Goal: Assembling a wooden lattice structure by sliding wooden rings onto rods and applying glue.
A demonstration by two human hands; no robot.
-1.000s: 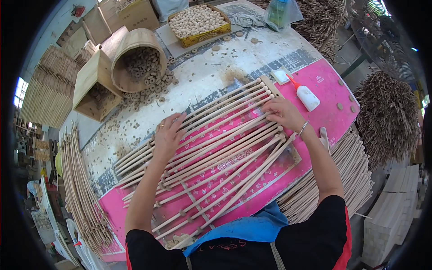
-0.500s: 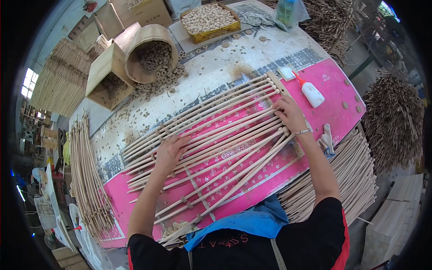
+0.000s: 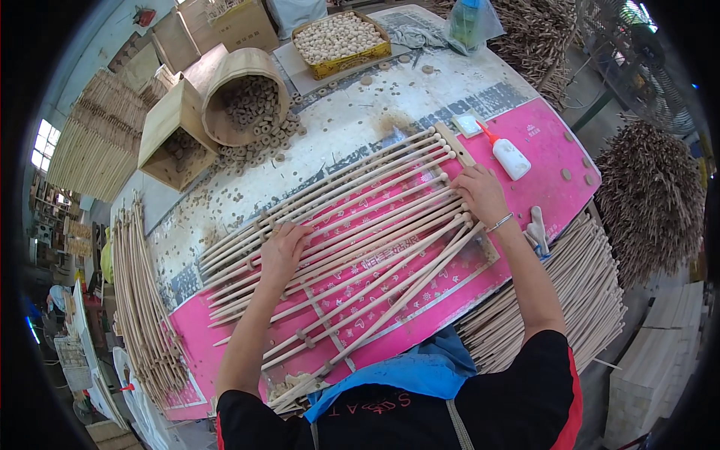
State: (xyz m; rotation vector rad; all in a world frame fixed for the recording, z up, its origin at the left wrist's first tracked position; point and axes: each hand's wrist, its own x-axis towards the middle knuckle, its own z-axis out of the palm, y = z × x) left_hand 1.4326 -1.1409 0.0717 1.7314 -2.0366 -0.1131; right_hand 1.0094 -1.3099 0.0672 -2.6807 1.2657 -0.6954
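Note:
A row of pale wooden sticks lies slantwise across the pink mat, several with round ball ends at the right. My left hand is closed over one stick in the left half of the row, its fingertips bent down onto it. Toward the ball ends, my right hand pinches the end of a stick; the fingers hide part of that end. Small wooden rings sit on some of the sticks at the left. A notched wooden strip lies under the ball ends.
A white glue bottle with a red tip lies right of the row. A round wooden tub of rings and a yellow tray of wooden balls stand at the back. Stick bundles flank the table, beside a glove.
The whole view has shifted slightly. Both hands keep to nearly the same places on the sticks, and one stick's ball end now shows just above my right fingers.

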